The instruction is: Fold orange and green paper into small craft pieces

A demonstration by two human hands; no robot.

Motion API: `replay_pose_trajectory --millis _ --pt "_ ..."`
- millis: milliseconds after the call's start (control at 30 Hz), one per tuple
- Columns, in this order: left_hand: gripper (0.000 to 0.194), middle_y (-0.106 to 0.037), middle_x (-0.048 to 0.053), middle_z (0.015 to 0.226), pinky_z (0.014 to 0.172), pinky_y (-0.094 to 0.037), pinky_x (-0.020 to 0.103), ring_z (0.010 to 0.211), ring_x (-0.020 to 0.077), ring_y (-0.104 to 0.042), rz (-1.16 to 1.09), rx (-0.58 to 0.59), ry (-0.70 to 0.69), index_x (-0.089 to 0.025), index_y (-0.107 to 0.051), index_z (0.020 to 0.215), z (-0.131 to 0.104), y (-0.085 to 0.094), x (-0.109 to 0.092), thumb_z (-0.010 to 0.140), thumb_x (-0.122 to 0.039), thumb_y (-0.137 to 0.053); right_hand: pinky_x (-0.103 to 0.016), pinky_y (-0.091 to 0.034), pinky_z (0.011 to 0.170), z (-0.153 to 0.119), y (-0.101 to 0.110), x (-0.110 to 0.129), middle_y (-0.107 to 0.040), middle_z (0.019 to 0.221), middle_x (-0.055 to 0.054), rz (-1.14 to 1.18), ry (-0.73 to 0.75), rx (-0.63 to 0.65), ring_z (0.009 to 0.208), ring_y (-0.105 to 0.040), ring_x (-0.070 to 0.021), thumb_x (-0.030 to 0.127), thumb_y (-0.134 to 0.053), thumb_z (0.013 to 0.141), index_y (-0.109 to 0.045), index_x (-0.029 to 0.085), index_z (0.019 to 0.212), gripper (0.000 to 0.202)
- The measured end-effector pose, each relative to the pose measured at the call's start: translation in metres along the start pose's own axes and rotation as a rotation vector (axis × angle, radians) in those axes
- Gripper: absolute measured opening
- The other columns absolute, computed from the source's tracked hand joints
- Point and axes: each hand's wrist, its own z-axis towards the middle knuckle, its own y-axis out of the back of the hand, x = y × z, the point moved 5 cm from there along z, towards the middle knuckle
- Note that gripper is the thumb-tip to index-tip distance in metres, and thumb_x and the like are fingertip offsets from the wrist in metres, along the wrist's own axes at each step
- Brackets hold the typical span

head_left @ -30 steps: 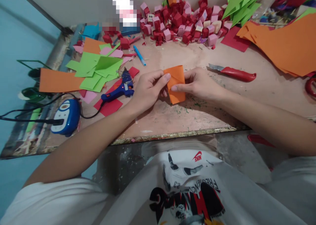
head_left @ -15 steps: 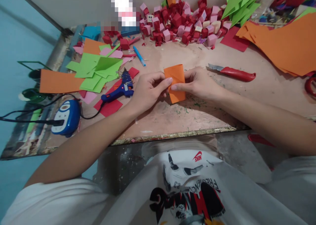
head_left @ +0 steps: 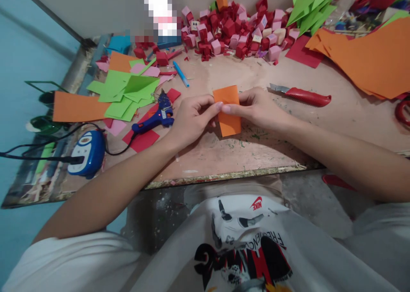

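Note:
A small orange paper rectangle [head_left: 229, 123] is held upright over the near middle of the table, between both hands. My left hand [head_left: 196, 116] is closed on its left edge, thumb on the front face. From the right, my right hand [head_left: 259, 107] pinches it, the thumb lying across the front and the fingers behind it. Both thumb tips nearly meet at the middle of the paper. The fingers behind the paper are partly hidden. Left of my left hand lies a blue glue gun [head_left: 156, 114]; a red-handled utility knife [head_left: 303, 94] lies beyond my right hand.
Red and pink paper cubes [head_left: 229, 29] are heaped at the back. Green paper pieces [head_left: 128, 89] lie left, near a blue-and-white power socket [head_left: 86, 153] with cords. Large orange sheets [head_left: 368, 63] and red scissors [head_left: 402, 112] are at right. A blue pen [head_left: 181, 74] lies behind the hands.
My right thumb has shifted up slightly on the orange paper, closer to the left thumb. The paper's face now looks flatter and its edges more even. Both hands stay in nearly the same place.

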Motion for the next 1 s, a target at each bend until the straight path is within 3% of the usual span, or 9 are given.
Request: replay_pose_trajectory --millis 233,500,1000 --pt "0.053 -0.068 0.001 0.066 0.052 -0.048 0.026 0.055 0.0136 -0.061 -0.060 0.055 0.012 -0.022 -0.071 0.076 0.000 -0.002 -0.001 0.104 -0.065 -0.083 -0.040 -0.065 0.073 0.000 0.010 0.004 -0.085 0.093 -0.008 -0.003 0.016 -0.131 0.090 -0.078 -0.0287 0.068 -0.097 0.091 -0.085 0.026 0.087 0.044" --pt "0.048 -0.068 0.001 0.066 0.051 -0.051 0.025 0.054 0.0132 -0.060 -0.099 0.059 0.055 -0.021 -0.070 0.075 0.000 -0.003 0.003 0.102 -0.058 -0.085 -0.038 -0.063 0.074 0.002 0.012 0.000 -0.083 0.093 -0.008 0.008 0.024 -0.144 0.088 -0.075 -0.0264 0.071 -0.093 0.094 -0.083 0.025 0.083 0.049" --pt "0.048 -0.069 0.001 0.065 0.051 -0.050 0.025 0.054 0.0136 -0.063 -0.159 0.128 0.073 -0.022 -0.070 0.076 0.002 -0.007 0.004 0.097 -0.060 -0.089 -0.040 -0.066 0.073 0.003 0.013 -0.002 -0.085 0.096 -0.009 0.073 -0.012 -0.175 0.103 -0.083 -0.0339 0.075 -0.088 0.093 -0.079 0.028 0.081 0.049"
